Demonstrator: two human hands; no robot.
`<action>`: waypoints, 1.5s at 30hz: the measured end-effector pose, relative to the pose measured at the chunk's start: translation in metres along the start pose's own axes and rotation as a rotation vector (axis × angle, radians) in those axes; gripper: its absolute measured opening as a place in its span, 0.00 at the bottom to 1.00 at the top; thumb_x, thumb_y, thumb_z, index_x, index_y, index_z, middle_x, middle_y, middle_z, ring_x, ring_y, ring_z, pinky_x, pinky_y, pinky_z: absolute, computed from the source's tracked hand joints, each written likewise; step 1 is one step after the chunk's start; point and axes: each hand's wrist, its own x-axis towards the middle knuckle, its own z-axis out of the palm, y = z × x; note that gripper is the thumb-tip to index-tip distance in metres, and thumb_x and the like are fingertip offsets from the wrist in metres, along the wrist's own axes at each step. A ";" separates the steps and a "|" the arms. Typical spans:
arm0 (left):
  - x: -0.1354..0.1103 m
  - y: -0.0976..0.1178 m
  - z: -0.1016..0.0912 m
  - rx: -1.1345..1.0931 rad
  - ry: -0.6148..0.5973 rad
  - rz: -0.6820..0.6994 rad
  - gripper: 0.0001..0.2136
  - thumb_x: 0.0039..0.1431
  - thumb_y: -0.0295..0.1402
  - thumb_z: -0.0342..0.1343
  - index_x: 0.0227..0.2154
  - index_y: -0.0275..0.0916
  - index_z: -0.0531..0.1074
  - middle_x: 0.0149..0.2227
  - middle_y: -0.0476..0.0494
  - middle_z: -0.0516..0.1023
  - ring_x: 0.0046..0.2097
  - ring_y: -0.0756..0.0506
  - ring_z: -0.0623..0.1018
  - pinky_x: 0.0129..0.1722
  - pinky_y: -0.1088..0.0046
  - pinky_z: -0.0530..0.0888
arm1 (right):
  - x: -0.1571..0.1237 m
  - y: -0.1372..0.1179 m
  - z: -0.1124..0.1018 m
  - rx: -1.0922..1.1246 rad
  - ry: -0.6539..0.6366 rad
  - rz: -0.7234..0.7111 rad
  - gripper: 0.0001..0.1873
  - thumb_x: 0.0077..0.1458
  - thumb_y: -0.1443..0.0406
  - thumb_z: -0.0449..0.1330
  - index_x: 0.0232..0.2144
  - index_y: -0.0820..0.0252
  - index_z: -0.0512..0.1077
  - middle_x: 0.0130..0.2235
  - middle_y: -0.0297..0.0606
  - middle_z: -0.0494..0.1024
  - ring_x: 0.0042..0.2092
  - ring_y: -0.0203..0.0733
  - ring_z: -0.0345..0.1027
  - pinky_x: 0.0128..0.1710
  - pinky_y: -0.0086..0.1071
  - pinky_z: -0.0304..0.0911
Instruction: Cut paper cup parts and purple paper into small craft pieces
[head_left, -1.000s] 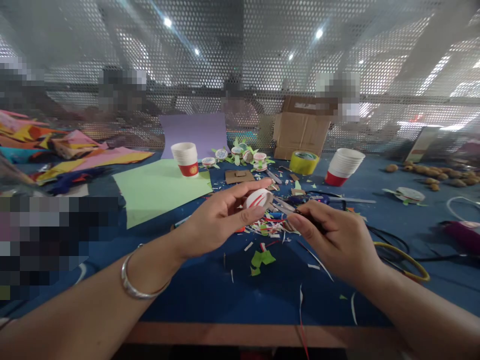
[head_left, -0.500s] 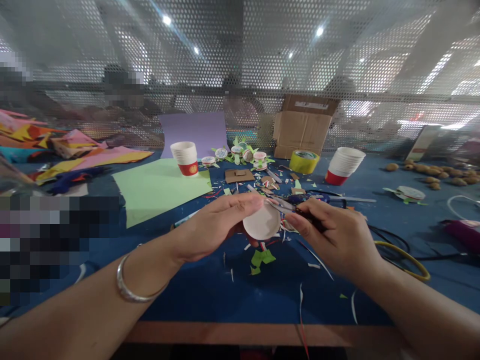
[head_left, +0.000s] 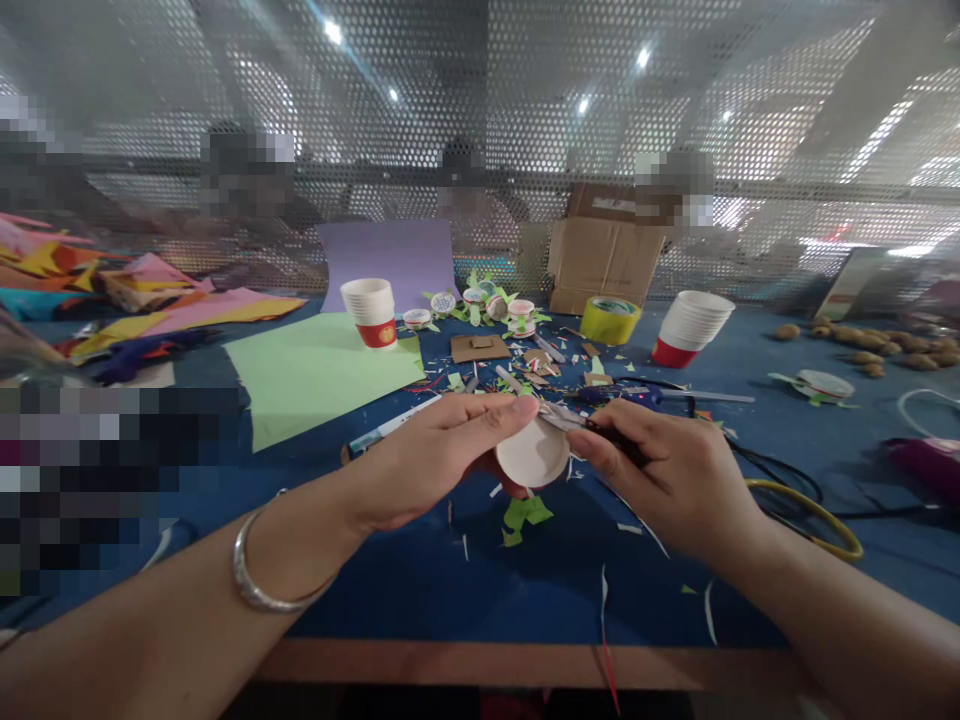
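Note:
My left hand (head_left: 435, 455) is closed on a small white paper cup bottom (head_left: 532, 453), its round base facing me. My right hand (head_left: 664, 475) is closed on a pair of scissors (head_left: 574, 422), whose blades touch the cup's upper rim. Both hands hover just above the blue table (head_left: 420, 580), over a scatter of paper scraps (head_left: 525, 515) in green, white and red. A silver bangle (head_left: 259, 575) sits on my left wrist.
A light green sheet (head_left: 315, 375) lies to the left, with a stack of cups (head_left: 371, 312) behind it. Another cup stack (head_left: 690, 328), yellow tape roll (head_left: 607, 320) and cardboard box (head_left: 607, 255) stand at the back right. Small cup flowers (head_left: 487, 305) sit mid-back. Cables (head_left: 810, 510) lie right. People sit behind the perforated screen.
My left hand turned the cup piece from side-on, showing red stripes, to base-on and lowered it. The scissors in my right hand came up against its rim.

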 end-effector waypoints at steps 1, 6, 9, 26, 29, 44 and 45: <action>-0.001 0.000 0.000 0.006 0.004 0.003 0.18 0.67 0.45 0.53 0.33 0.35 0.78 0.32 0.43 0.78 0.34 0.48 0.76 0.34 0.73 0.74 | 0.000 -0.001 0.000 0.007 -0.005 -0.003 0.20 0.67 0.55 0.56 0.25 0.61 0.66 0.20 0.27 0.62 0.22 0.26 0.52 0.23 0.24 0.48; -0.004 0.003 -0.001 0.017 -0.004 -0.009 0.17 0.67 0.44 0.54 0.34 0.35 0.79 0.32 0.44 0.78 0.32 0.49 0.75 0.34 0.73 0.72 | -0.001 -0.003 -0.002 0.046 -0.022 -0.018 0.20 0.68 0.56 0.56 0.25 0.61 0.64 0.20 0.26 0.60 0.22 0.25 0.51 0.23 0.23 0.48; -0.005 0.005 -0.001 -0.020 -0.016 -0.024 0.17 0.67 0.43 0.54 0.34 0.34 0.79 0.32 0.43 0.78 0.32 0.49 0.74 0.34 0.74 0.72 | -0.002 -0.005 -0.004 0.061 -0.022 -0.027 0.20 0.68 0.57 0.56 0.25 0.61 0.63 0.21 0.26 0.60 0.22 0.25 0.51 0.23 0.22 0.49; -0.002 0.005 -0.001 -0.229 -0.108 -0.110 0.20 0.69 0.42 0.50 0.40 0.31 0.81 0.34 0.34 0.84 0.33 0.46 0.82 0.27 0.78 0.75 | -0.003 -0.005 -0.005 0.064 -0.042 -0.008 0.20 0.68 0.57 0.54 0.25 0.61 0.64 0.21 0.27 0.59 0.22 0.26 0.50 0.24 0.23 0.48; -0.001 0.004 0.000 -0.238 -0.090 -0.111 0.20 0.69 0.42 0.50 0.39 0.31 0.81 0.35 0.33 0.83 0.33 0.46 0.81 0.27 0.77 0.74 | -0.002 -0.004 -0.004 0.056 -0.049 0.022 0.21 0.68 0.55 0.54 0.24 0.61 0.65 0.20 0.27 0.59 0.22 0.27 0.50 0.23 0.23 0.48; -0.003 0.003 0.003 -0.130 0.029 -0.086 0.16 0.65 0.43 0.57 0.33 0.34 0.78 0.31 0.45 0.77 0.31 0.50 0.74 0.31 0.75 0.69 | -0.001 -0.001 -0.002 0.017 -0.048 -0.051 0.20 0.68 0.55 0.55 0.26 0.62 0.66 0.20 0.26 0.60 0.22 0.25 0.50 0.23 0.23 0.48; -0.003 0.003 0.003 -0.128 0.019 -0.082 0.16 0.65 0.43 0.57 0.32 0.34 0.78 0.30 0.45 0.77 0.31 0.50 0.73 0.31 0.75 0.69 | -0.002 -0.001 -0.002 0.014 -0.046 -0.056 0.20 0.68 0.55 0.55 0.27 0.62 0.66 0.20 0.26 0.60 0.22 0.25 0.49 0.23 0.23 0.48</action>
